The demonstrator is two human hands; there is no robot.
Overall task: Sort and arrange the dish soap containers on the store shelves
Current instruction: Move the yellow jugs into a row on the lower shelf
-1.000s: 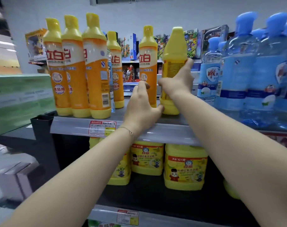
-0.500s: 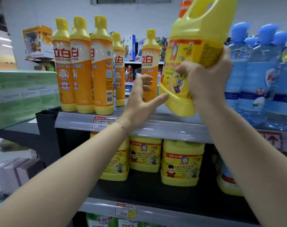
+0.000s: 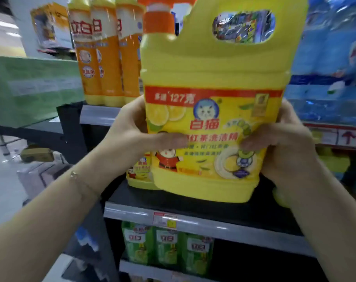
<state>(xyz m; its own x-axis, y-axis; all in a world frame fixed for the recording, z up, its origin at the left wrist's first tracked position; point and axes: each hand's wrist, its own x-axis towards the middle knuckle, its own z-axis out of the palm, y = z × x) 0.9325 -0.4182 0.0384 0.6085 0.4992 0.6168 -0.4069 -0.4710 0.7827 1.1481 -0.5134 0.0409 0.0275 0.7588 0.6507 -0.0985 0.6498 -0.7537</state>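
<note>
In front of the store shelves, a big yellow jug of dish soap is filling the middle of the view, standing upright between two hands, with its base hanging low over the dark middle shelf; whether it is touching the board cannot be told. Its moulded handle hole is sitting at the top right, an orange cap is closing the neck at the top left, and a yellow label with a red band, lemon slices and a cat's face is covering the front. The left hand is gripping the jug's left side with the thumb lying across the label, and the right hand is gripping the right side, its fingers curling onto the front. A thin bracelet is circling the left wrist. Behind, tall orange bottles are standing close together on the upper shelf, and blurred blue bottles are crowding the right. Another yellow jug is sitting on the middle shelf behind the held one, green packs are lining the shelf below, and a price tag is sticking to the rail. A green box is lying to the left, above a grey floor.
</note>
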